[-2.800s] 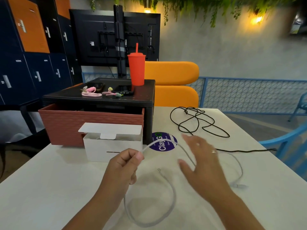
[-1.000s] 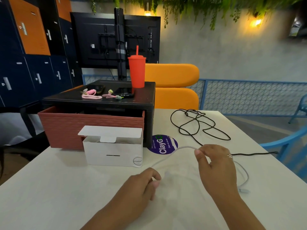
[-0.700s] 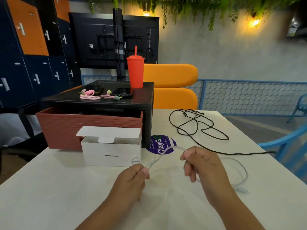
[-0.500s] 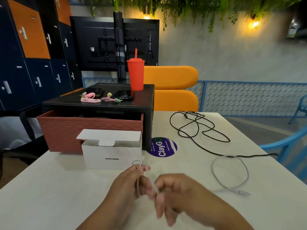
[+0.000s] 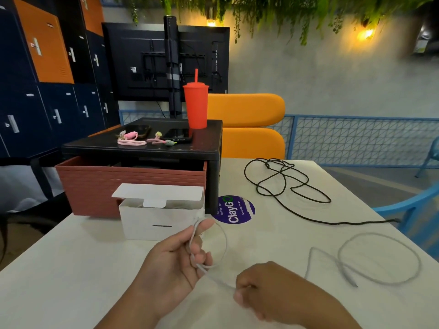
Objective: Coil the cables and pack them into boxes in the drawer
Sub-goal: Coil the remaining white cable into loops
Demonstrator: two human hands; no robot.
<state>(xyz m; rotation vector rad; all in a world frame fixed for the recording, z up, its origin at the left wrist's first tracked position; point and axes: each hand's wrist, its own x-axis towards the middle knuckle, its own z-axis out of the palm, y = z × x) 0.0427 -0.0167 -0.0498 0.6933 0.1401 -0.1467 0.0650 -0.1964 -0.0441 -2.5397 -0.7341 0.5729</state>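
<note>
White table [image 5: 71,269] bore open reddish drawer [image 5: 95,186], open white box [image 5: 161,224] just before it. Black cable [image 5: 285,184] lay loose, right. White cable [image 5: 224,243]: small loop pinched in curled left hand [image 5: 171,264]; right hand [image 5: 266,288], fingers curled, pinched its run; tail on table.

White cable [image 5: 225,243] smooth plastic; box [image 5: 142,224] matt cardboard; drawer [image 5: 95,186] ribbed plastic; table [image 5: 71,269] smooth matt.

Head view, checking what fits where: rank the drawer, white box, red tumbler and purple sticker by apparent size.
1. drawer
2. white box
3. red tumbler and purple sticker look alike; the tumbler stands farther off, so unranked.
</note>
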